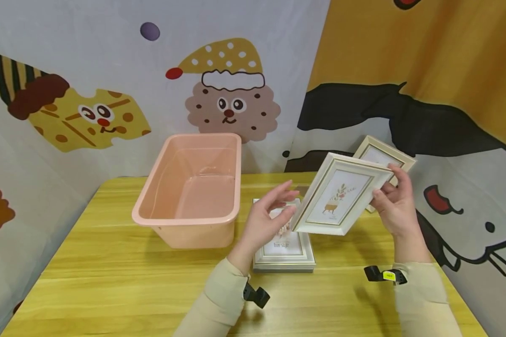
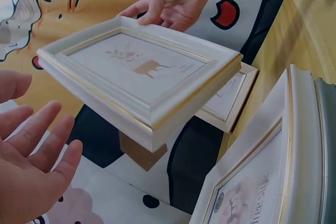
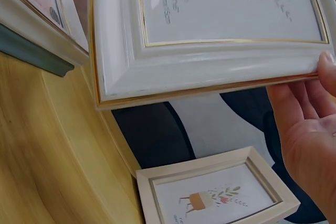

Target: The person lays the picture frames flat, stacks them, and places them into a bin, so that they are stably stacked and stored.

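My right hand (image 1: pixel 398 206) grips one edge of a white picture frame (image 1: pixel 339 194) with a gold inner line, thumb on the front and fingers behind. The frame is tilted in the air, its print of a plant on a legged pot facing me. Beside its opposite edge, my left hand (image 1: pixel 267 217) has its fingers spread and holds nothing; the left wrist view shows a gap between those fingers and the frame. Below the left hand, a white picture frame with lettering (image 1: pixel 284 262) lies on top of a grey-green frame (image 2: pixel 326 129), partly covered by the hand.
A cream picture frame (image 3: pixel 199 166) with a similar print leans against the curtain at the back right. On the left of the wooden table (image 1: pixel 109 281) stands a pink plastic basin (image 1: pixel 211 234). A cartoon-print curtain (image 1: pixel 122 47) hangs behind the table.
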Available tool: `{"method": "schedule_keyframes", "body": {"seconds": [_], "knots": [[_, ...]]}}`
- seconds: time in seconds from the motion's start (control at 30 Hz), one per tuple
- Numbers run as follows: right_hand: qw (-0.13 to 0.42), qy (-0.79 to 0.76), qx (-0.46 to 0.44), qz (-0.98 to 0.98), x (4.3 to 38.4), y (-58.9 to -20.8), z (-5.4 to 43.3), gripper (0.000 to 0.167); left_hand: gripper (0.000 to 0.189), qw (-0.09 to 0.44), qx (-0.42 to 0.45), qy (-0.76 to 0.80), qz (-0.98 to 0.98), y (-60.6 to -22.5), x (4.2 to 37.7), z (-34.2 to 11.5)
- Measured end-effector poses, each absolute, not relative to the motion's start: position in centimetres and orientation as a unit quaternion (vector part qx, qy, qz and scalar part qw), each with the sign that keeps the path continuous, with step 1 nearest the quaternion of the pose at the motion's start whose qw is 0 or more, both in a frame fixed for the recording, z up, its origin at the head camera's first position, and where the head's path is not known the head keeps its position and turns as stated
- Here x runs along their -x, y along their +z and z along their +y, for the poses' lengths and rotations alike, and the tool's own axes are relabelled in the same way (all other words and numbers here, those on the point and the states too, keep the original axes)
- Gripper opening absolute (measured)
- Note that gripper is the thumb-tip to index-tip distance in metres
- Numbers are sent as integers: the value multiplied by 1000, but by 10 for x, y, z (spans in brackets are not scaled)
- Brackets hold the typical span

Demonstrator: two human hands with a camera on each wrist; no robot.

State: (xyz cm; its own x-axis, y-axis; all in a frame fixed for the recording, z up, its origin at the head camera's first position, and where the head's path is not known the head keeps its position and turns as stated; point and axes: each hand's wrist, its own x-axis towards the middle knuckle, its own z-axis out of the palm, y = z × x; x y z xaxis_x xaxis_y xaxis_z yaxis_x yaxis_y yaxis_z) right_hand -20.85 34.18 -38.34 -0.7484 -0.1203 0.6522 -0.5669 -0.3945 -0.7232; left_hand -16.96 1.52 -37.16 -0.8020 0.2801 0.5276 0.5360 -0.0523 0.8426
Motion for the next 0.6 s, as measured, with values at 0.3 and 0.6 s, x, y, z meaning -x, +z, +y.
{"method": "schedule_keyframes", "body": {"seconds": [0.3,0.6], "knots": [[90,790,-366,-483,214,-388,340,62,58,108,302,-656,-683,-369,170,17],[36,812,-396,-427,218,-391,334,59,70,106,322,-618,-710,-368,172,19]]}}
